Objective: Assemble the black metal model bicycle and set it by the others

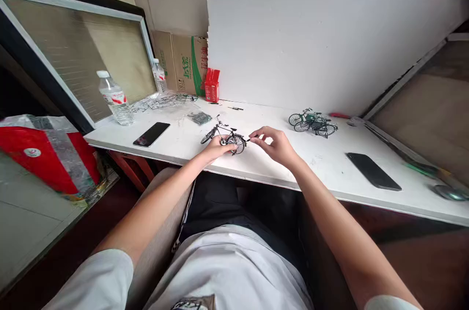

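A black model bicycle [239, 143] is held just above the front part of the white table, its handlebar towards the left and its rear wheel towards the right. My left hand [216, 150] grips it low at the middle of the frame, so part of the pedal area is hidden. Close to the rear wheel, my right hand [273, 144] pinches a small dark piece [254, 138] between thumb and fingertips. That piece points at the back of the wheel; whether they touch I cannot tell.
Green and black model bicycles [313, 123] stand at the back right. Phones [152, 134] lie on both sides of the white table [271, 172]. Water bottles [116, 99], loose part frames [161, 101], a small bag [200, 118] and a red box [212, 86] occupy the back left.
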